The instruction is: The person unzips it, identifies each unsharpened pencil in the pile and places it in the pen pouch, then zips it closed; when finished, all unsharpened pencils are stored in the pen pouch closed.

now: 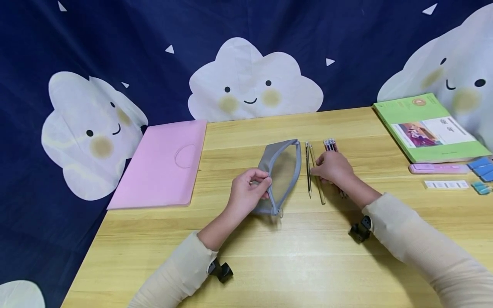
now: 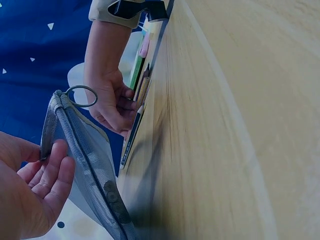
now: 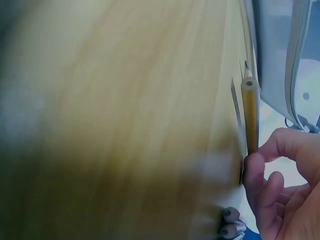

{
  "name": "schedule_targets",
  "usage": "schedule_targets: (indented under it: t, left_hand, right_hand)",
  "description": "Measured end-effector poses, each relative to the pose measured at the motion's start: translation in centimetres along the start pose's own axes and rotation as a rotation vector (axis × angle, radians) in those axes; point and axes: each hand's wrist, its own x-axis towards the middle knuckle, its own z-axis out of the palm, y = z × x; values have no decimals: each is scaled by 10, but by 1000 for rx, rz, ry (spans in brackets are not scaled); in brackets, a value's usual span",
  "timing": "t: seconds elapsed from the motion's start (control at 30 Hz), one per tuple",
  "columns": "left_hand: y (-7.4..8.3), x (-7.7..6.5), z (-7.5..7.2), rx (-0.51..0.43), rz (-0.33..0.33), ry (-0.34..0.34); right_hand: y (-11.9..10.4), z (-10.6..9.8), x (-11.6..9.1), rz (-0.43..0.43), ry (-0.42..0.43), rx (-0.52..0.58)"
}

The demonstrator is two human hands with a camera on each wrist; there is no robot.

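Note:
My left hand pinches the zipped rim of a grey mesh pouch, whose mouth gapes to the right. In the left wrist view, thumb and fingers hold the rim of the pouch below a ring-shaped zip pull. Just right of the pouch, my right hand pinches a yellow pencil between thumb and forefinger; the right wrist view shows this pencil end-on. A dark pencil lies beside it. Several more pencils lie bunched, partly hidden under the right hand.
A pink folder lies at the left of the wooden table. On the right are a green book, a pink pen-like case, a white strip and blue clips. A cloud-print curtain hangs behind.

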Motion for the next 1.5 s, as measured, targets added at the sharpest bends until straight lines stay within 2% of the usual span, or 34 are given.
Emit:
schedule_targets:
  t: [0.17, 0.4, 0.57, 0.67, 0.77, 0.87, 1.1, 1.23, 1.3, 1.37, 1.5]
  left_hand:
    - [-1, 1, 0, 5, -3, 1]
    - [-2, 3, 0, -5, 6, 10]
    - [-3, 3, 1, -21, 10, 15]
    - [-3, 2, 2, -28, 10, 17]
    - [-3, 2, 3, -33, 15, 20]
    - [-3, 2, 4, -39, 29, 27]
    - [-1, 1, 8, -41, 32, 33]
    - [-1, 0, 11, -37, 22, 24]
    - [-1, 0, 11, -36, 20, 24]
    - [-3, 1, 10, -33, 29, 25]
    - [-10, 6, 7, -51, 39, 25]
  right_hand:
    - [-2, -11, -7, -23, 87, 122]
    - [-28, -22, -22, -136, 346, 401]
    - [-40, -6, -23, -227, 515, 588]
    - [-38, 13, -16, -235, 559, 665]
    - [-37, 29, -15, -212, 483, 729]
    - [-43, 39, -21, -157, 331, 766]
    - [-58, 45, -28, 40, -17, 810]
    - [-59, 46, -30, 54, -166, 787]
    - [-58, 45, -30, 49, -214, 778]
    - [-57, 43, -31, 19, -227, 784]
    - [-55, 34, -38, -86, -174, 793]
